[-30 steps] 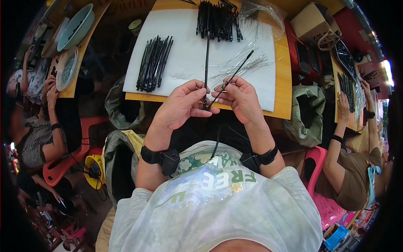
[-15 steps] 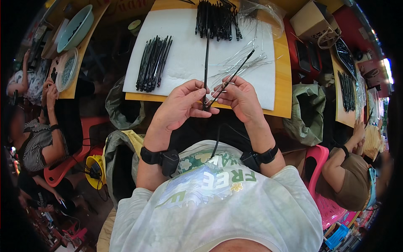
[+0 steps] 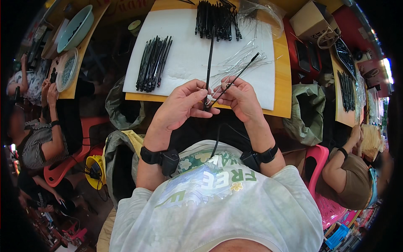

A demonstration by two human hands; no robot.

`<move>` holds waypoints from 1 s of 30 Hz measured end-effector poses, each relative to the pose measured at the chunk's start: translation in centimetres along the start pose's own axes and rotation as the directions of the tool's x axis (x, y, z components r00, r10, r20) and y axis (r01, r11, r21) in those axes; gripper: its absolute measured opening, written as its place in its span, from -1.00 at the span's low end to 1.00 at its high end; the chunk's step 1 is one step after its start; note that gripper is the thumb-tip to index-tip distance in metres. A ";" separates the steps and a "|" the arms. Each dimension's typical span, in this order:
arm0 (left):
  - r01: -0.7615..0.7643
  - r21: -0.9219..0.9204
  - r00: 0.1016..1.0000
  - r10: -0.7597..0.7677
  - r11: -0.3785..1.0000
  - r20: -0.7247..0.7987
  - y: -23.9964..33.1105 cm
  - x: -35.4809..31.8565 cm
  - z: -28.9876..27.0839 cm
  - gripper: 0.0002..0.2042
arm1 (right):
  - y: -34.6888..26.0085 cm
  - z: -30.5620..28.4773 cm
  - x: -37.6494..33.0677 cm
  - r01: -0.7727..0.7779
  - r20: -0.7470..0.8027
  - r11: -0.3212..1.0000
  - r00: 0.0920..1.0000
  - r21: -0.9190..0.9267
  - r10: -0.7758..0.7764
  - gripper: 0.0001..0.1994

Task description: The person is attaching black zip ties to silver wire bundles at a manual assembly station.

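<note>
Head view, left hand: the hand (image 3: 184, 98) is clamped, thumb against fingers, on the upright black rod (image 3: 210, 59), near the rod's lower end.
Head view, right hand: the other hand (image 3: 239, 96) pinches the slanted black rod (image 3: 245, 67), which leans up and to the right.
Gap between hands: they face each other just beyond the table's near edge, fingers close; whether the fingertips touch, I cannot tell.
Rod ends: the two rods draw together at the bottom in a V between the hands; whether they are joined there is too small to tell.
Rod tops: the upright one overlaps the far pile in view; the slanted one passes in front of the loose strands.
Wrists: a black band with a box on the left (image 3: 168, 161), another on the right.
Table: wood-coloured (image 3: 283, 84), mostly covered by a white sheet (image 3: 180, 50).
Sheet, left: a neat row of black rods (image 3: 153, 63).
Sheet, far edge: a denser dark pile (image 3: 216, 21).
Sheet, right: thin shiny strands (image 3: 247, 63), loosely scattered; a clear plastic bag (image 3: 268, 14) lies beyond them.
Beside the table: a greenish sack (image 3: 296, 126) at the right.
</note>
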State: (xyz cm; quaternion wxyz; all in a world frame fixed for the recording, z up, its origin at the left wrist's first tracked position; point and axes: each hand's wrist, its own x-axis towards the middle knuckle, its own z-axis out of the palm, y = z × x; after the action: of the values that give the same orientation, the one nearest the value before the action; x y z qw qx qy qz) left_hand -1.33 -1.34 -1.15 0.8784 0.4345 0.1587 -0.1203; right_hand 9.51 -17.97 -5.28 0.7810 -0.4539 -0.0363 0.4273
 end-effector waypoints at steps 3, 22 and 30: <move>-0.020 0.092 1.000 0.021 0.996 -0.008 -0.3 0.0 0.0 -0.83 | 0.0 0.1 0.0 -0.030 -0.018 1.000 0.999 -0.008 0.030 -0.88; 0.004 0.191 0.999 0.005 0.982 -0.044 -0.7 0.7 -0.2 -0.88 | -1.5 1.7 -1.0 0.300 0.018 0.924 0.952 -0.235 -0.305 -0.76; 0.001 0.186 0.997 0.012 0.983 -0.073 -0.8 0.6 -0.6 -0.90 | -2.4 1.2 -1.8 0.251 0.089 0.931 0.968 -0.266 -0.235 -0.77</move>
State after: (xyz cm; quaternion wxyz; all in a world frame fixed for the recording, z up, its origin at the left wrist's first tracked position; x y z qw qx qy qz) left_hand -1.15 -1.43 -2.31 0.8278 0.5192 0.1779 -0.1160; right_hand 9.37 -18.95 -2.27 0.7558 -0.5380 -0.1731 0.3307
